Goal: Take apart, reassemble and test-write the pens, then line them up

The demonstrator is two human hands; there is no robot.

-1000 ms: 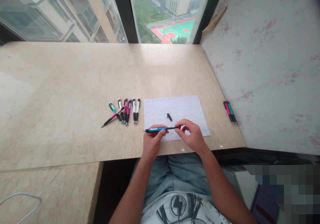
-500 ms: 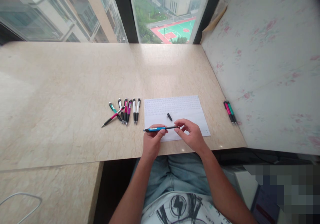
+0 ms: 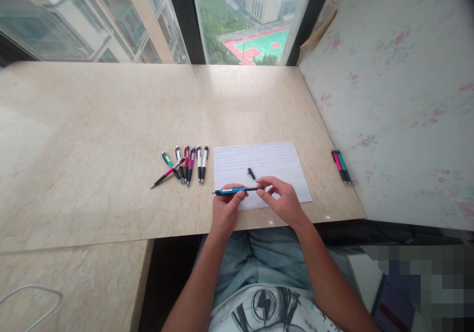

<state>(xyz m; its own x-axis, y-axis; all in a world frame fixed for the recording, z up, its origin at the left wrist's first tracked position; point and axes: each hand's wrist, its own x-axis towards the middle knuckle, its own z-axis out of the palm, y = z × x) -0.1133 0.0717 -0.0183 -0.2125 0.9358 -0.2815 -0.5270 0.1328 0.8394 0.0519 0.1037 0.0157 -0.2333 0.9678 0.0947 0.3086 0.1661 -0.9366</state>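
A blue pen (image 3: pixel 231 191) lies level across my two hands, above the lower part of a white sheet of paper (image 3: pixel 229 166). Its barrel is pinched between thumb and fingers of my left hand (image 3: pixel 226 208). My right hand (image 3: pixel 281 196) has its thumb and forefinger closed around the pen's thin dark end; the very tip is hidden by the fingers. A short black piece (image 3: pixel 251 173), its kind unclear, rests on the paper just beyond my right fingertips. Rows of small writing cover the sheet's upper half.
Several pens with black grips lie left of the paper; a pink pen (image 3: pixel 168 173) crosses a green pen (image 3: pixel 167 159). Two more, a pink pen (image 3: pixel 337 162) and a green pen (image 3: pixel 342 162), lie by the right wall. A white cable (image 3: pixel 40 287) is at lower left.
My right fingers have shifted slightly left along the thin end of the pen. The left hand, the black piece and the other pens look unchanged.
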